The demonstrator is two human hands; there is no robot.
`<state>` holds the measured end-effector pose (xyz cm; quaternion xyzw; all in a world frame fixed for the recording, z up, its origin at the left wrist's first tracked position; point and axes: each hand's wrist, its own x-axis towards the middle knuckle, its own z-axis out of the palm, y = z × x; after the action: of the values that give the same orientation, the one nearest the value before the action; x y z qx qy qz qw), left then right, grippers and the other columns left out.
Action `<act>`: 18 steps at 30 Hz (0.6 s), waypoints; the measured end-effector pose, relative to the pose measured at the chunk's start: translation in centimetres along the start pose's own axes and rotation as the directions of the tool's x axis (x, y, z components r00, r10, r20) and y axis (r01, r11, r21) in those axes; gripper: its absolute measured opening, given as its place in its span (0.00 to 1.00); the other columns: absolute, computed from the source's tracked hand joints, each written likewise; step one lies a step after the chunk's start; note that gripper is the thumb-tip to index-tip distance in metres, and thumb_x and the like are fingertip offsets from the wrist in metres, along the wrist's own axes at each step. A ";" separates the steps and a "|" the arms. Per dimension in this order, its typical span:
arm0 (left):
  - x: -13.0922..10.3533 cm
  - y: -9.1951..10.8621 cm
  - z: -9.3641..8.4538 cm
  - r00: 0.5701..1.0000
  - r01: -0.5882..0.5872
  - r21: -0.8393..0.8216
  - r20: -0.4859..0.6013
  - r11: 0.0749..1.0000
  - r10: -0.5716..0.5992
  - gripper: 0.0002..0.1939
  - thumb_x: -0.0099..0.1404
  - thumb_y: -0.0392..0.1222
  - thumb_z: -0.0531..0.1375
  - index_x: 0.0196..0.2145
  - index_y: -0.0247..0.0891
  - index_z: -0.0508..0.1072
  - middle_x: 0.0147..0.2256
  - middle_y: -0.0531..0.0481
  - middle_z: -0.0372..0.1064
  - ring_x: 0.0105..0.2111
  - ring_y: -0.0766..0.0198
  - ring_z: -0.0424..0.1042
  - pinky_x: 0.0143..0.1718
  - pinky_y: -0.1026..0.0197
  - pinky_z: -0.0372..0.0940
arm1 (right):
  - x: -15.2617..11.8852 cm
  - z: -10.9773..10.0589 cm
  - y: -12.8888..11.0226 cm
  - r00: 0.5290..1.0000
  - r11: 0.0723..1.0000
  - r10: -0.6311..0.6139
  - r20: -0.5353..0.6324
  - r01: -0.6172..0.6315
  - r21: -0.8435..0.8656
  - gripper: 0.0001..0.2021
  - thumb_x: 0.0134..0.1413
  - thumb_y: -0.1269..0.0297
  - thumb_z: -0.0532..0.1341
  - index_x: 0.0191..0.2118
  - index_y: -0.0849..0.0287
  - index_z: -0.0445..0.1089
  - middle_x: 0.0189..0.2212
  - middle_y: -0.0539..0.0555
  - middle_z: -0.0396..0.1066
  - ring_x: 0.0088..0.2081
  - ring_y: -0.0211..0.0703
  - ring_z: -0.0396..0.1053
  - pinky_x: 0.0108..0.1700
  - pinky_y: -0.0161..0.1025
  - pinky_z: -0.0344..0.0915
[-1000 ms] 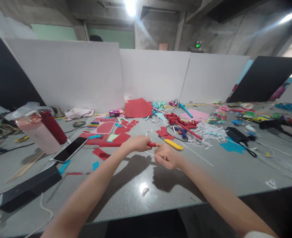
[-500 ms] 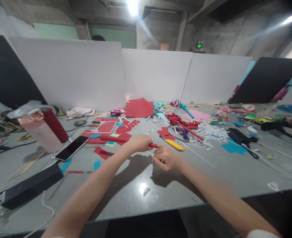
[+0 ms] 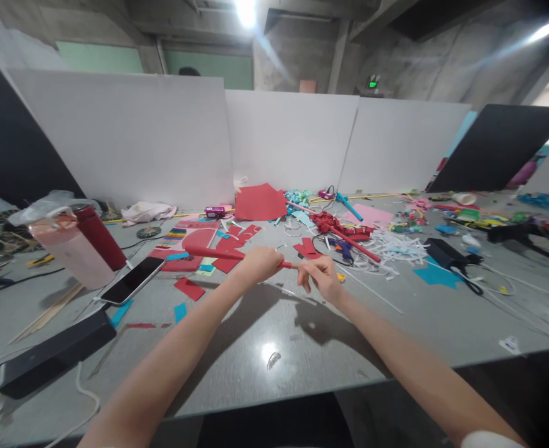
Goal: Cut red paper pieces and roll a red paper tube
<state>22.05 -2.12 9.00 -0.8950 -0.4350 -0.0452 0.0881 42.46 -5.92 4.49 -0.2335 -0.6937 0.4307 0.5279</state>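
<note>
My left hand (image 3: 262, 264) is closed around a red paper roll (image 3: 213, 252) above the table. The roll's wider end sticks out to the left, and its narrow end shows past my fingers on the right. At that narrow tip, the thumb and forefinger of my right hand (image 3: 320, 277) pinch, while its other fingers curl loosely below. Behind my right hand, a yellow-handled cutter (image 3: 341, 277) is mostly hidden. Red paper scraps (image 3: 228, 261) lie just beyond my left hand.
Left on the table (image 3: 237, 361) are a phone (image 3: 133, 280), a black power adapter (image 3: 57, 351), a pink bottle (image 3: 71, 249) and a red flask (image 3: 99, 236). Shredded white paper (image 3: 398, 249), a red-wrapped stick (image 3: 356, 242) and another adapter (image 3: 447, 255) lie to the right. White boards (image 3: 293, 143) stand behind.
My right hand has shifted slightly right and up, and its fingers have loosened from a tighter curl to a pinch at the roll's tip. It now covers most of the cutter.
</note>
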 end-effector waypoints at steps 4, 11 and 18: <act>0.0 -1.3 -0.5 0.997 0.055 -0.099 -0.055 0.994 -0.061 0.12 0.73 0.42 0.57 0.39 0.37 0.81 0.35 0.39 0.78 0.36 0.52 0.77 0.37 0.59 0.63 | 1.1 -0.1 -0.8 0.980 0.976 -0.010 -0.198 0.053 0.213 0.22 0.68 0.51 0.60 0.28 0.57 0.81 0.17 0.51 0.71 0.19 0.40 0.66 0.50 0.53 0.75; -0.2 -1.5 -1.0 0.992 0.050 -0.311 -0.095 0.949 -0.083 0.12 0.71 0.40 0.57 0.34 0.38 0.79 0.31 0.45 0.76 0.28 0.61 0.69 0.31 0.61 0.55 | 1.8 -0.1 -0.8 0.972 0.926 -0.027 -0.235 0.113 0.360 0.12 0.64 0.55 0.64 0.32 0.55 0.72 0.39 0.55 0.72 0.46 0.52 0.76 0.62 0.58 0.68; 0.0 -1.2 -1.1 0.995 0.052 -0.274 -0.072 0.960 -0.075 0.12 0.71 0.40 0.57 0.34 0.38 0.79 0.32 0.44 0.76 0.29 0.60 0.69 0.32 0.61 0.55 | 1.5 -0.1 -0.8 0.967 0.970 -0.174 -0.186 0.201 0.135 0.18 0.68 0.55 0.59 0.28 0.55 0.72 0.37 0.57 0.69 0.46 0.52 0.69 0.66 0.58 0.60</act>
<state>21.12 -1.64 10.23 -0.8816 -0.4492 -0.1437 -0.0194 42.16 -5.08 5.94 -0.1619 -0.6293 0.4086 0.6410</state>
